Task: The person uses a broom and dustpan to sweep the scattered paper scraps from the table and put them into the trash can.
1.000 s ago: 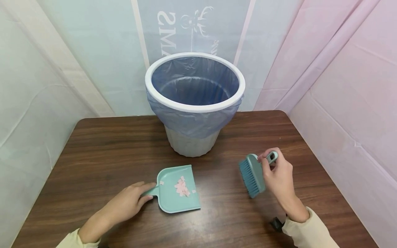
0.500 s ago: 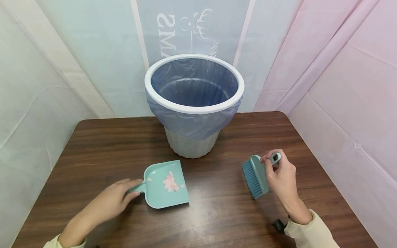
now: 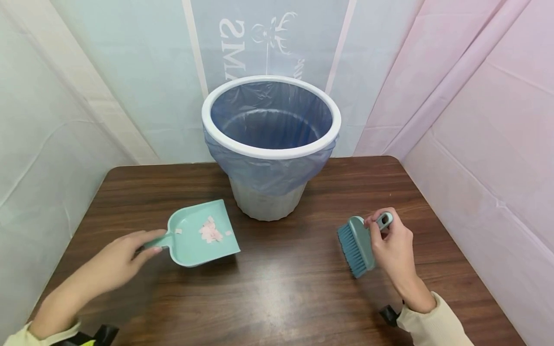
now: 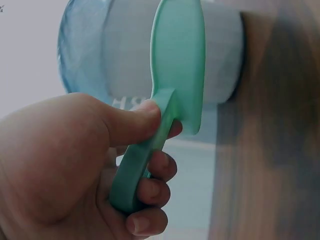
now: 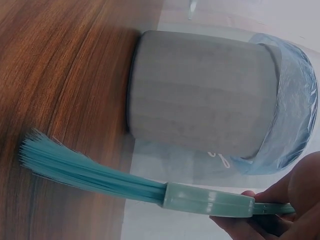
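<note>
My left hand [image 3: 117, 259] grips the handle of a mint-green dustpan [image 3: 190, 245], thumb along one side and fingers curled round the other in the left wrist view. The pan is raised off the table, its flat lip facing right. On it lies a small heap of pale pink paper scraps [image 3: 210, 230], with single scraps near the handle and the lip. At the right, my right hand [image 3: 394, 245] pinches the handle of a green hand brush [image 3: 363, 242]. Its teal bristles [image 5: 85, 170] point down and left, tips at the tabletop in the right wrist view.
A pale waste bin [image 3: 268, 202] stands at the back middle of the dark wooden table [image 3: 294, 298]. A bluish bag lines it, held by a white rim ring [image 3: 270, 153]. Pale cloth [image 3: 130, 62] hangs behind and at both sides.
My left hand has carried the dustpan left and away from me, lifting it from the table with the scraps on it. My right hand and the brush have shifted slightly right, then stayed still.
</note>
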A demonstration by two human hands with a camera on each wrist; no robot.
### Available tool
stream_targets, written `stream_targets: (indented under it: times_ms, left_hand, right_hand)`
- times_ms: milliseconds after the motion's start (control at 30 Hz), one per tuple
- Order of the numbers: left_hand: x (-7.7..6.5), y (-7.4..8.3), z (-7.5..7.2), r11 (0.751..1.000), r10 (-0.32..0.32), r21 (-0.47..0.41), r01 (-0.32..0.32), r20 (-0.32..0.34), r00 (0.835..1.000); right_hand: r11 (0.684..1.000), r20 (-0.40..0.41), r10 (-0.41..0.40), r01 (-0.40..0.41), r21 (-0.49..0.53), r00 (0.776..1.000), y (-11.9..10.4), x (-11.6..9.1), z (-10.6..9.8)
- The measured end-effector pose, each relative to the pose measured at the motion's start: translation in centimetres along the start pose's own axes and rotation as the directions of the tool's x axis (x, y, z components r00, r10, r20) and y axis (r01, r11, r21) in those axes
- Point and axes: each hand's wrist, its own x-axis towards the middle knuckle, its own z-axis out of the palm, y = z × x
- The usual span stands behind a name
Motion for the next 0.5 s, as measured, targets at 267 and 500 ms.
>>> stream_targets:
  times_ms: [267, 500]
  left_hand:
    - [0.1, -1.8, -5.0, 1.0, -0.005, 0.016, 0.006, -0.058, 0.998]
    - [0.7, -3.0, -8.6, 0.986, -0.027, 0.159, 0.046, -0.118, 0.993]
  right_hand:
    - [1.0, 0.009, -0.007, 0.007, -0.009, 1.0, 0.0, 0.0, 0.1]
    - [1.0, 0.008, -0.003, 0.003, -0.022, 1.0, -0.1, 0.0, 0.1]
